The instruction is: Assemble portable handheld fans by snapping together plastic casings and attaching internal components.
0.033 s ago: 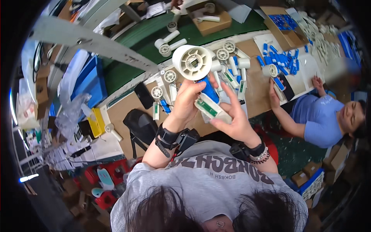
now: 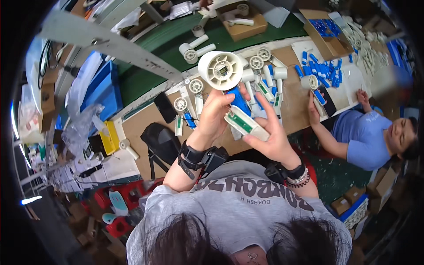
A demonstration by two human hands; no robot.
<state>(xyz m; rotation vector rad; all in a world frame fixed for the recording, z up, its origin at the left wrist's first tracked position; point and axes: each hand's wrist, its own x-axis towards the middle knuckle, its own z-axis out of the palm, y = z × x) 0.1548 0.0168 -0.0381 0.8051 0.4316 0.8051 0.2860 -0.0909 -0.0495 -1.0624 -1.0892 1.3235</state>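
My left hand (image 2: 215, 115) is closed around the neck of a white handheld fan (image 2: 220, 70), whose round, spoked head points up. A blue battery (image 2: 239, 105) hangs below the head, next to my left fingers. My right hand (image 2: 276, 137) grips a white handle shell (image 2: 259, 133) by its lower end, thumb along the edge. Inside the shell lies a green circuit board (image 2: 240, 123). The shell tilts down to the right and sits apart from the fan head, close to the battery. Whether wires join them is too small to tell.
Past my hands lie several fan parts (image 2: 256, 62) and loose blue batteries (image 2: 320, 70). A dark phone (image 2: 164, 108) and a black bag (image 2: 160, 143) rest on the left of the bench. At right, a co-worker (image 2: 366, 132) holds another fan. A metal beam (image 2: 106, 46) crosses the upper left.
The handle shell in my right hand has shifted very slightly right. The whole view has moved a little; both hands keep their hold.
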